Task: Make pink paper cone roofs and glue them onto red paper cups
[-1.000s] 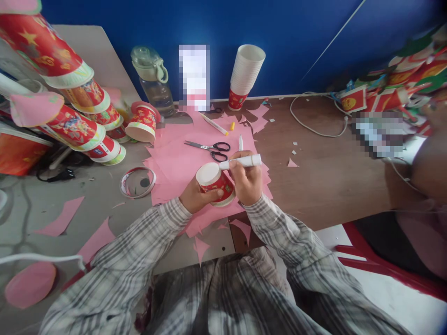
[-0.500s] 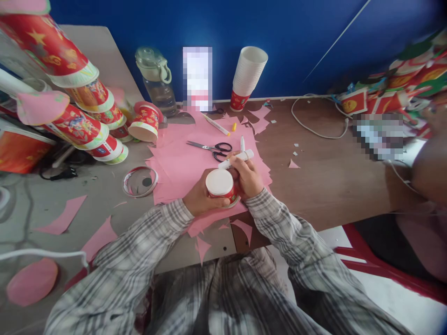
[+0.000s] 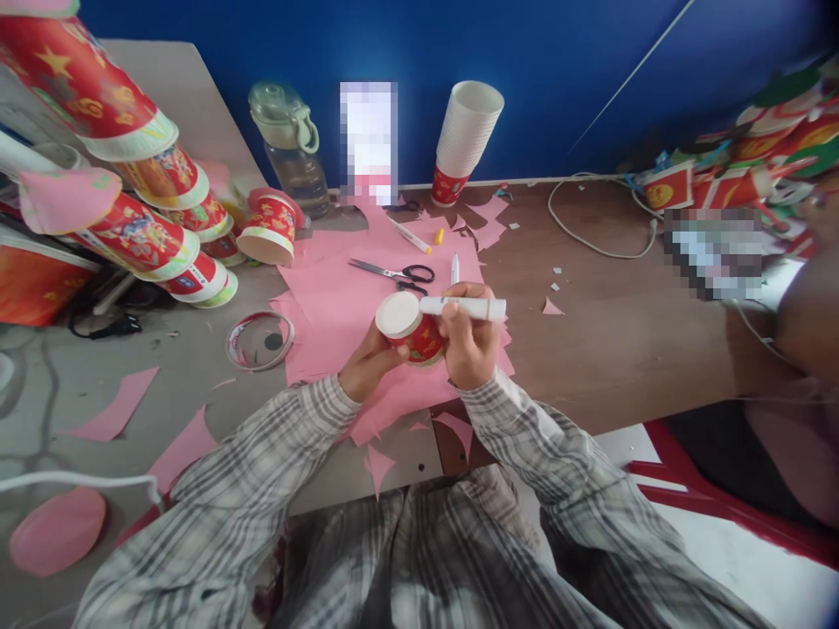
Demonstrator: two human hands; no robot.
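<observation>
My left hand (image 3: 364, 367) grips a red printed paper cup (image 3: 407, 328), held upside down and tilted so its white bottom faces up and left. My right hand (image 3: 468, 345) is closed round a white marker (image 3: 467, 307) that lies nearly level, its tip against the cup's side. Both hands hover over a spread of pink paper sheets (image 3: 334, 301) on the table. Black-handled scissors (image 3: 397, 273) lie just beyond the cup.
A stack of white cups (image 3: 465, 140) and a water bottle (image 3: 292, 148) stand by the blue wall. Joined red cups (image 3: 144, 218) pile at the left, with a tape roll (image 3: 260, 341) near them. A white cable (image 3: 590, 236) and another person's arm (image 3: 803, 323) are at the right.
The cup has been turned and tilted in my left hand. The marker swung from pointing up-right to lying almost level, and my right hand shifted slightly right.
</observation>
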